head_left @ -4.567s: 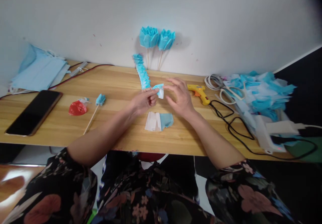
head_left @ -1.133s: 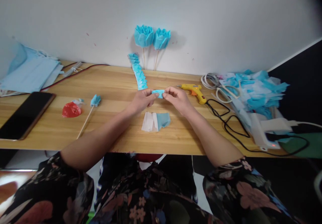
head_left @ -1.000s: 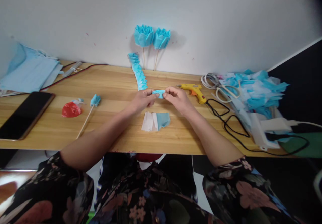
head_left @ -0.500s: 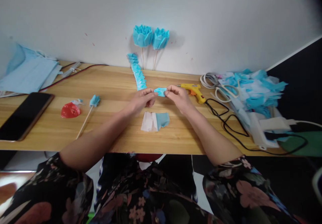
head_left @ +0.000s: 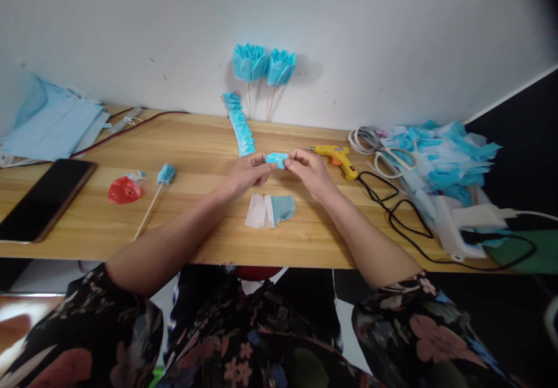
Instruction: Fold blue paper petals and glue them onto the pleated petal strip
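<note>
A small piece of blue fabric (head_left: 276, 159), like face-mask material, is stretched between my hands over the middle of the table. My left hand (head_left: 251, 171) pinches its left end; my right hand (head_left: 305, 170) pinches the right end between thumb and fingers. Just below lies a cut piece of fabric (head_left: 270, 210), half white and half blue. Behind my left hand runs a row of pleated blue pieces (head_left: 239, 123). Close to my right hand rests a yellow glue gun (head_left: 335, 158), its nozzle toward my fingers.
Two blue fabric flowers (head_left: 249, 63) on sticks lean against the wall. To the left are a phone (head_left: 46, 199), a red wrapper (head_left: 124, 191), a stick with a blue bud (head_left: 165, 174) and face masks (head_left: 54, 123). Scissors (head_left: 394, 161), blue scraps (head_left: 449, 155) and a power strip (head_left: 462, 237) fill the right.
The fingers have shifted slightly on the blue fabric, which is still held at both ends. The whole view has moved a little; the things on the table stay in place.
</note>
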The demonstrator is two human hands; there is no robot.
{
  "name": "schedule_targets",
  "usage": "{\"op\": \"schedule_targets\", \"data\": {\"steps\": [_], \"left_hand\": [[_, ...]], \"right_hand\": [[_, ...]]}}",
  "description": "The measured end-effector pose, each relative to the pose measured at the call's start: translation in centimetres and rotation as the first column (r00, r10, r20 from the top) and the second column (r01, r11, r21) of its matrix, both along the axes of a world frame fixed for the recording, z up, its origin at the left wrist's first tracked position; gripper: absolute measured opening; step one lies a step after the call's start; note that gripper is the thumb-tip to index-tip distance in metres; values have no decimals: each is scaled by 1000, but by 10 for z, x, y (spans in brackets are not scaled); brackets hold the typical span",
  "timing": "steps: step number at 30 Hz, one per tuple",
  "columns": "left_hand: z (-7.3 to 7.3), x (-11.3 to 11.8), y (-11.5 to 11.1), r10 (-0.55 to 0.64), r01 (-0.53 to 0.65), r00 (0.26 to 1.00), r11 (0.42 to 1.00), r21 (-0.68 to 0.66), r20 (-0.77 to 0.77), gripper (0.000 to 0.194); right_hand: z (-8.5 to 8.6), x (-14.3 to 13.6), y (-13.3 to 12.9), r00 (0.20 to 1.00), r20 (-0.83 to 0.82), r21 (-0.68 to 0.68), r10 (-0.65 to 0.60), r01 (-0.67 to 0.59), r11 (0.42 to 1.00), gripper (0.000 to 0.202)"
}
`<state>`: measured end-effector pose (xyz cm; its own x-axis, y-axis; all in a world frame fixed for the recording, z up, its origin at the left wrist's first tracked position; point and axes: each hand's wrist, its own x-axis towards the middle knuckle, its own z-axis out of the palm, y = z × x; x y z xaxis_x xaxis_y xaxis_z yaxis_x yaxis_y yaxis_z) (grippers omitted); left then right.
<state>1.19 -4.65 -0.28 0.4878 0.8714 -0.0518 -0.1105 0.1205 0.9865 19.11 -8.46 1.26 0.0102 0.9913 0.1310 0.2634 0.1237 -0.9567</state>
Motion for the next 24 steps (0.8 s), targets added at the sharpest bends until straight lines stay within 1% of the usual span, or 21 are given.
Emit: {"op": "schedule_targets", "data": {"steps": [4, 12, 17, 21, 24], "left_hand": [[0, 0, 0, 17, -17, 1000, 1000, -17, 17, 20], [-2, 0, 0, 29, -28, 990, 1000, -10, 138, 18], [1, 0, -1, 35, -21, 982, 997, -75, 188, 21], [5, 0, -2, 50, -28, 980, 993, -117, 190, 25], [6, 1, -3, 63, -38, 979, 991, -131, 192, 25]], "right_hand": [[-1, 0, 0, 1000, -8, -6, 12, -12, 1000, 24], [0, 0, -1, 996, -20, -11, 91, -91, 996, 26], [-1, 0, -1, 993, 0, -7, 117, -117, 993, 25], [-2, 0, -1, 991, 23, -21, 131, -130, 991, 28], [-2, 0, -1, 990, 18, -26, 138, -138, 990, 27]]}}
